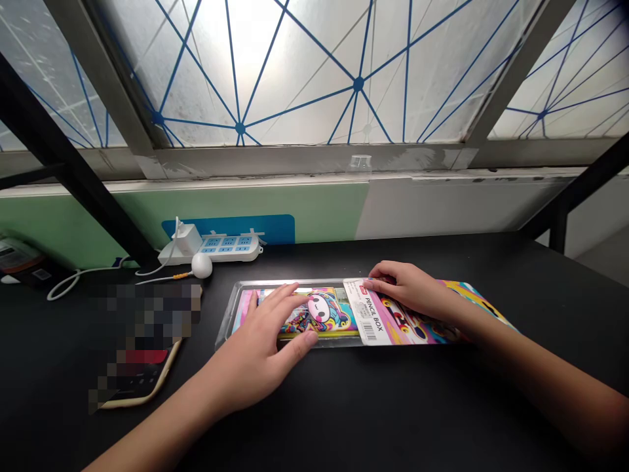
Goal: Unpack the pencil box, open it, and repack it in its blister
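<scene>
**Listener:** Where is the pencil box?

**Me:** Straight ahead of me, on the black table (pixel 417 413). It's a bright cartoon-printed pencil box (pixel 319 314) lying flat in a clear plastic tray (pixel 227 321). A white label card (pixel 366 314) reading "PENCIL BOX" sits over its right part, and a colourful printed sheet (pixel 417 334) extends further right.

**Listener:** What are your hands doing?

**Me:** My left hand (pixel 260 341) is open and palm down on the tray's contents, with the fingers (pixel 282 298) spread and gripping nothing. My right hand (pixel 413 292) lies across the far edge of the label card, its fingers (pixel 381 275) curled down onto it. My thumb is hidden, so I can't tell whether I'm pinching the card or only touching it.

**Listener:** Is that a good way to handle it?

**Me:** I'd say so. Spread fingers share the pressure and should steady the tray, while a light touch near the card's edge should help avoid creases.

**Listener:** What's nearby?

**Me:** Far left, a white power strip (pixel 228 249) holds a plugged-in charger (pixel 187 239). Near left lies a gold-edged phone (pixel 140 390), partly blurred out.
</scene>
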{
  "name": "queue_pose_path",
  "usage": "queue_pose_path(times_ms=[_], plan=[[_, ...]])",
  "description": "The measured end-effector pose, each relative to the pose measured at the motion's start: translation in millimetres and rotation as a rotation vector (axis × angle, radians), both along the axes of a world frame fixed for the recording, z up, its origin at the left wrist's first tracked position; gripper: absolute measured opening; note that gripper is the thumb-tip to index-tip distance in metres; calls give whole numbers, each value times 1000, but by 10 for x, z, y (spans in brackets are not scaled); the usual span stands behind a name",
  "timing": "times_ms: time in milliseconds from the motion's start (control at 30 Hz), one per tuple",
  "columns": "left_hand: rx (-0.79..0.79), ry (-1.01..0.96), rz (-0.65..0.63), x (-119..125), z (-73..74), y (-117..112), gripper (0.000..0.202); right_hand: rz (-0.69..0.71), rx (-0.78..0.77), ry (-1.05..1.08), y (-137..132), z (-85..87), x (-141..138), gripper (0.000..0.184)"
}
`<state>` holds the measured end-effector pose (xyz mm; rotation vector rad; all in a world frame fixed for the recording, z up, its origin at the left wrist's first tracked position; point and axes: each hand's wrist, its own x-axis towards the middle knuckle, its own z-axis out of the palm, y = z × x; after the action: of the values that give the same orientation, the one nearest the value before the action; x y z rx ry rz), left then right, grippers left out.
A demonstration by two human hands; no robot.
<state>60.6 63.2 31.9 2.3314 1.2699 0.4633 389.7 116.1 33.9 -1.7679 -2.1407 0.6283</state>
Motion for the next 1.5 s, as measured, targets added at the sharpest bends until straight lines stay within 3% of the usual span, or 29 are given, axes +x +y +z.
queue_pose_path(times_ms=[167, 367, 500, 833, 1000, 1333, 1433, 1500], plan=[[-84, -235, 49, -46, 72, 26, 42, 4, 4, -17, -19, 13, -26, 43], [75, -422, 295, -230, 70, 289, 40, 91, -25, -26, -15, 63, 47, 46], [-51, -545, 398, -232, 25, 341, 43, 152, -134, 4, 4, 99, 164, 50], [-200, -987, 391, -92, -31, 211, 33, 147, -98, -88, 15, 127, 166, 69], [-310, -1048, 405, -42, -96, 200, 33, 216, -89, -237, 45, 192, -203, 65], [-233, -1073, 418, -57, -146, 269, 38, 480, 96, -364, 292, 330, -1625, 46], [-186, -1018, 437, -79, -163, 308, 39, 454, 188, -330, 232, 330, -1722, 46], [-156, -963, 437, -102, -152, 321, 39, 405, 232, -291, 152, 324, -1568, 46]])
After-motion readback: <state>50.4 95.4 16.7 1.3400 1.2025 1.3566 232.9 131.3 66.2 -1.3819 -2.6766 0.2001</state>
